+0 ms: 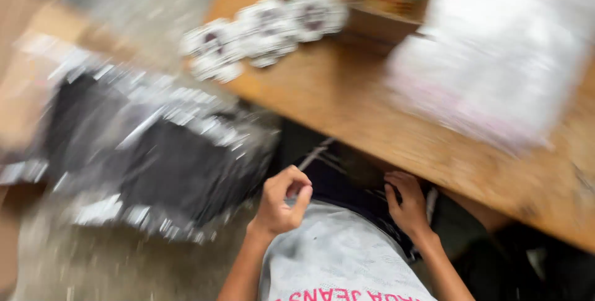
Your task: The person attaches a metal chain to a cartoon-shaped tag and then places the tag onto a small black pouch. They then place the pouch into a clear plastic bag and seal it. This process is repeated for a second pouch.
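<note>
Looking down through heavy blur, I am seeing a brown wooden table (384, 115) running across the view, a heap of dark garments in shiny clear plastic bags (155, 152) lying left of it, and white round tags (266, 28) sitting on the tabletop. A dark folded cloth (347, 186) is lying on the lap, under the table edge. My right hand (409, 205) is resting on it, fingers spread; my left hand (282, 199) is curling narrow, pinching something I cannot tell. I am judging the cloth soft, light and limp, best gripped at an edge.

a wooden table (372, 109) stands over a grey floor (93, 264) (badly blurred).
</note>
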